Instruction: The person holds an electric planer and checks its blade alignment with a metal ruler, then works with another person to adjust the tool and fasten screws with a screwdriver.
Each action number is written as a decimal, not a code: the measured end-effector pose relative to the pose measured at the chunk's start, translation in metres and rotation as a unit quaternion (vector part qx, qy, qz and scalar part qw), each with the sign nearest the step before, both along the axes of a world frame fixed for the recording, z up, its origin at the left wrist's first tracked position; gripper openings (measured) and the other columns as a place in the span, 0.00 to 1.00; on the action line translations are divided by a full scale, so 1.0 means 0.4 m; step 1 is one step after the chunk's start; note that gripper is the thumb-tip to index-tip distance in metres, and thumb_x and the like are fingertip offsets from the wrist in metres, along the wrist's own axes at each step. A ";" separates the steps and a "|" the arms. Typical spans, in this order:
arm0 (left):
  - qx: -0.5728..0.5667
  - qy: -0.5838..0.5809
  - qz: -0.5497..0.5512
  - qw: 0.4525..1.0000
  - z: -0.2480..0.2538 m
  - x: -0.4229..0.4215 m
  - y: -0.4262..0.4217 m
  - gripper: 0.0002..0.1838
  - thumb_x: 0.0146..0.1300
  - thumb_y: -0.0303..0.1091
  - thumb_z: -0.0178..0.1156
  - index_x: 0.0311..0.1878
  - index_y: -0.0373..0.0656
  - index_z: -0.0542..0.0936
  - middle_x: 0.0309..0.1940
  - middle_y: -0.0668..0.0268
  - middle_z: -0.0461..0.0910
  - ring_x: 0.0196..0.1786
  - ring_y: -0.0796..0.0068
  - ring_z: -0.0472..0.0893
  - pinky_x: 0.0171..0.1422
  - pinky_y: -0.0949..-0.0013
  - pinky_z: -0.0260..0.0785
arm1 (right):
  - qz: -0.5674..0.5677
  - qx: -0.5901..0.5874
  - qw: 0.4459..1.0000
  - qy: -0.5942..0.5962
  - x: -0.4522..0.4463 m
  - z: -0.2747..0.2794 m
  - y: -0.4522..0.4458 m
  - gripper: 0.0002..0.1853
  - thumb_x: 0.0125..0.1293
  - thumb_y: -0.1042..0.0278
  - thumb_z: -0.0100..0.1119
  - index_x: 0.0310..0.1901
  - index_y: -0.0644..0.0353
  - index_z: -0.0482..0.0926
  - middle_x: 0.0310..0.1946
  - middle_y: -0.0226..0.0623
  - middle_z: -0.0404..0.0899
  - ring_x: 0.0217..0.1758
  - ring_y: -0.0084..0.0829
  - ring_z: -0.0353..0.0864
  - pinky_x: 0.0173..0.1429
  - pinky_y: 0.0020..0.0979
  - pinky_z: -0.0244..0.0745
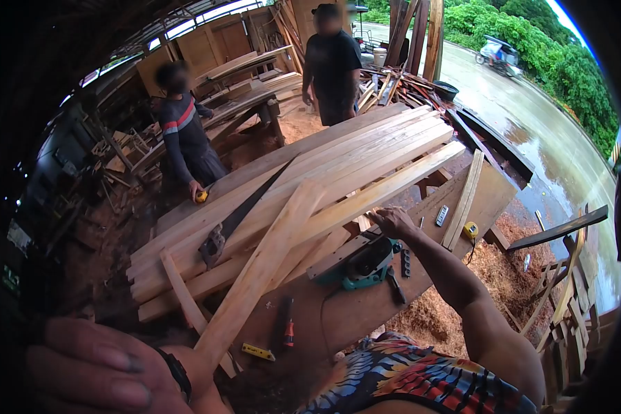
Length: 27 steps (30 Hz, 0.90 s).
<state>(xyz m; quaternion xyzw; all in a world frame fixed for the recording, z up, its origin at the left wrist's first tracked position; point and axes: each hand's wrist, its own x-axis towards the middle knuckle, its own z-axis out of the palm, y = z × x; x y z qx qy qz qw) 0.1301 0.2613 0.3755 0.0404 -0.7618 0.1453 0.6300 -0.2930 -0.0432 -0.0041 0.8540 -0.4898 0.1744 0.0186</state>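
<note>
Currently, the right hand (395,222) reaches over the desk (355,319) with its fingers bent down near the front edge of the boards (314,169), just beyond the planer (364,277). Whether its grip is closed on a bit of wood there or merely rests against it, I cannot tell. The left hand (93,362) is up close to the camera at lower left, fingers curled and in shadow; I cannot tell whether its grip has anything in it.

The boards lie side by side in a long slanted row, and a loose plank (262,265) crosses over them, its near end close to the left wrist. The saw (250,205) lies on the boards, left of the plank. On the desk are a level (258,352) and, at the right, a tape (470,230). Across the boards stands a co-worker (183,134) with a second tape (201,196) at hand.

The step in hand looks like handling the wood beside the planer, rather than cutting. The next move, I judge, calls for a sure hold on the wood and fingers well away from the planer
</note>
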 end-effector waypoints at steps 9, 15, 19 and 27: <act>0.047 0.050 -0.024 0.997 -0.014 0.114 0.120 0.19 0.64 0.54 0.61 0.44 0.48 0.78 0.35 0.67 0.71 0.39 0.69 0.70 0.48 0.62 0.62 | -0.041 0.002 0.999 -0.026 0.008 -0.020 0.005 0.21 0.79 0.52 0.46 0.46 0.59 0.84 0.41 0.50 0.86 0.48 0.55 0.85 0.54 0.51 0.78; 0.058 -0.027 0.035 0.997 0.005 0.088 0.146 0.17 0.71 0.50 0.56 0.50 0.47 0.76 0.40 0.67 0.73 0.40 0.71 0.73 0.50 0.63 0.66 | -0.038 0.011 0.999 0.015 0.003 -0.029 -0.003 0.22 0.81 0.51 0.43 0.56 0.54 0.85 0.42 0.53 0.87 0.48 0.57 0.86 0.52 0.52 0.80; 0.074 -0.074 0.067 0.992 0.024 0.052 0.152 0.16 0.76 0.48 0.52 0.55 0.47 0.76 0.43 0.67 0.75 0.40 0.72 0.75 0.50 0.64 0.69 | -0.102 0.119 0.985 -0.074 0.027 0.022 0.014 0.26 0.80 0.45 0.44 0.55 0.55 0.86 0.47 0.56 0.86 0.52 0.59 0.84 0.55 0.53 0.78; 0.024 -0.120 0.187 0.975 0.115 -0.090 0.162 0.15 0.83 0.43 0.47 0.62 0.47 0.74 0.50 0.66 0.79 0.43 0.74 0.79 0.53 0.65 0.73 | -0.012 0.024 0.992 -0.123 -0.045 0.002 -0.087 0.17 0.76 0.52 0.58 0.58 0.48 0.85 0.53 0.54 0.85 0.55 0.58 0.85 0.57 0.51 0.83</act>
